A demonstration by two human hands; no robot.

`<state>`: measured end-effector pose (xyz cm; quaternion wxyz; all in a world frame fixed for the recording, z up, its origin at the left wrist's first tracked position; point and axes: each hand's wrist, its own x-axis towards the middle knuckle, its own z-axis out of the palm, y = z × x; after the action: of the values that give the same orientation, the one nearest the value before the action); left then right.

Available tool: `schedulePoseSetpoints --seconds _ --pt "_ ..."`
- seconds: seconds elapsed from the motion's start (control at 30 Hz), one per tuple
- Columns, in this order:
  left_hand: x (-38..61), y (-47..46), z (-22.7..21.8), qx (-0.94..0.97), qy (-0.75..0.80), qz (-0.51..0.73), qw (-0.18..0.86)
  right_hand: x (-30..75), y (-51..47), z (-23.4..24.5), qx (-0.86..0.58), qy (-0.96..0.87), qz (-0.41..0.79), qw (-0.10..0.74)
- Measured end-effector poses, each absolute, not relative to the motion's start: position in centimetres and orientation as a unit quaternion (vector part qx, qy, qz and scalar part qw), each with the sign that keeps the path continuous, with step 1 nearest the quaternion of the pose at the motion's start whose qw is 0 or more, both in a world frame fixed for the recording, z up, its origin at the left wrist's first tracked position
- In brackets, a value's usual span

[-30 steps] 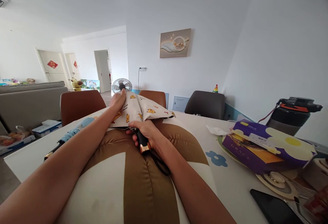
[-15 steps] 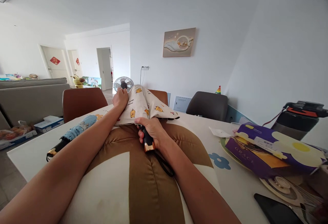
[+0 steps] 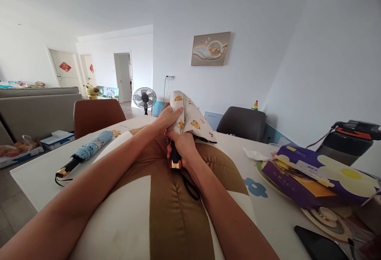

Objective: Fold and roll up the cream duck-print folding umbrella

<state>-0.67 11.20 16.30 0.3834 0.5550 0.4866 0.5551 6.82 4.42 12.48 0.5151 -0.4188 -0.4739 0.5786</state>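
patterned umbrella [image 3: 195,124], in the head view, is above the far part of the brown-and-white cushion [image 3: 178,220]. the right hand [image 3: 185,145] is closed around its black handle [image 3: 175,156], the fabric lying beyond that grip; the left hand [image 3: 169,118] clasps the fabric's left side. the blue umbrella [image 3: 95,147] lies near the table's [image 3: 32,182] left edge. bare tabletop separates cushion from purple box [image 3: 282,182] at right.

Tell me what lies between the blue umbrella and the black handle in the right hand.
In the head view, the left forearm crosses between the blue umbrella and the black handle, with part of the brown-and-white cushion below it.
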Motion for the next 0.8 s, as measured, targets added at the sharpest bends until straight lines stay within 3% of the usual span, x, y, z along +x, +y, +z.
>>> schedulePoseSetpoints --seconds 0.2,0.33,0.57,0.73,0.8 --pt "-1.1 11.0 16.9 0.446 0.374 0.577 0.573 7.1 4.4 12.7 -0.396 -0.502 0.597 0.485" --pt "-1.7 10.5 17.2 0.402 0.306 0.523 0.686 7.3 4.2 12.7 -0.387 -0.522 0.617 0.444" --pt "-3.3 10.8 16.7 0.385 0.278 0.519 0.711 7.2 4.8 12.3 -0.326 -0.469 0.694 0.438" --pt "-3.7 10.6 16.6 0.371 0.248 0.522 0.727 6.9 5.7 12.2 -0.330 -0.401 0.643 0.563" --pt "-3.7 10.5 16.5 0.369 0.249 0.517 0.731 6.8 5.7 12.3 -0.291 -0.400 0.664 0.561"
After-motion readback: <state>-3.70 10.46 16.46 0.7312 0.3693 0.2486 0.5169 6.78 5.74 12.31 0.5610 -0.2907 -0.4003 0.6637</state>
